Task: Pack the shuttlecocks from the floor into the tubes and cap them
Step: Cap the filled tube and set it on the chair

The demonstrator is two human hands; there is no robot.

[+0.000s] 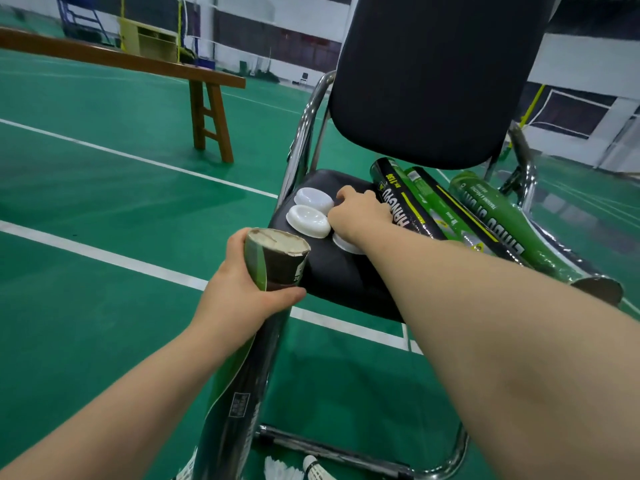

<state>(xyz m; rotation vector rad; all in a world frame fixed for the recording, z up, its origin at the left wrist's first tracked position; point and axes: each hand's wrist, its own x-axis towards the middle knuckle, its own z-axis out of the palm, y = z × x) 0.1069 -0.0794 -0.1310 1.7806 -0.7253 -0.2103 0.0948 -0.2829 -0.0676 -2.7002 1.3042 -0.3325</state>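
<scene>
Wrapping round the open-topped tube [273,261], the left hand [235,289] should hold its mouth steady beside the chair seat [339,271], where the right hand [360,213], fingers curled among the white caps [308,220], pinching one or not I cannot tell, should lift one squarely.

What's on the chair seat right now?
Two white caps show fully, a third cap partly under the right hand; three tubes lie beside them. Whether that hand holds anything is hidden.
</scene>
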